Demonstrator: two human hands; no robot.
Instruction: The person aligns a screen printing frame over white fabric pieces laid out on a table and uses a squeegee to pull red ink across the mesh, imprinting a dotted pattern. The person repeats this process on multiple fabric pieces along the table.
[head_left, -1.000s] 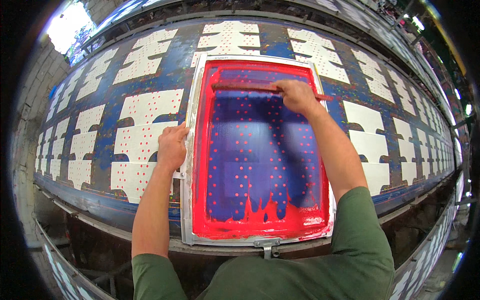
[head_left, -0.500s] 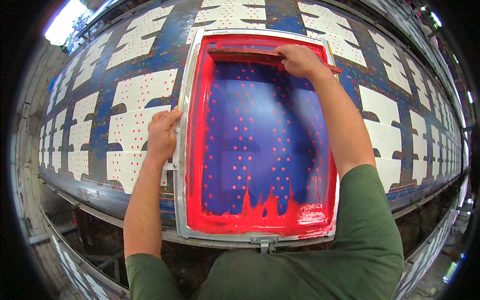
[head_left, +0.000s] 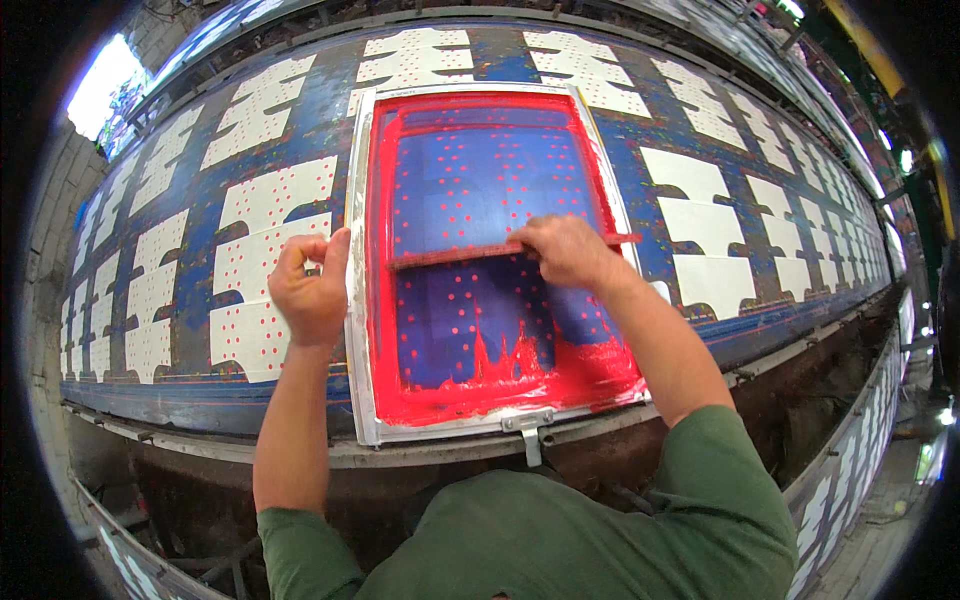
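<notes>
A silver-edged printing screen (head_left: 362,330) lies on the long table, its blue mesh (head_left: 450,190) marked with rows of small red dots. My right hand (head_left: 566,250), blurred by motion, grips a red-stained squeegee (head_left: 450,256) that lies across the middle of the mesh. The squeegee's right end sticks out over the frame's right side. Thick red ink (head_left: 500,385) lies along the near end of the screen, with jagged streaks reaching up the mesh. Beside the frame's left edge, my left hand (head_left: 310,287) is raised with its fingers curled and nothing visible in them.
White cut fabric pieces with red dots (head_left: 250,320) lie on the table left of the screen and beyond it. Plain white pieces (head_left: 705,235) lie to the right. A metal rail (head_left: 400,455) runs along the table's near edge, with a bracket (head_left: 528,428) at the screen's near side.
My right hand has drawn the squeegee from the screen's far end toward me, to mid-screen. My left hand has let go of the frame's left edge. The view has shifted.
</notes>
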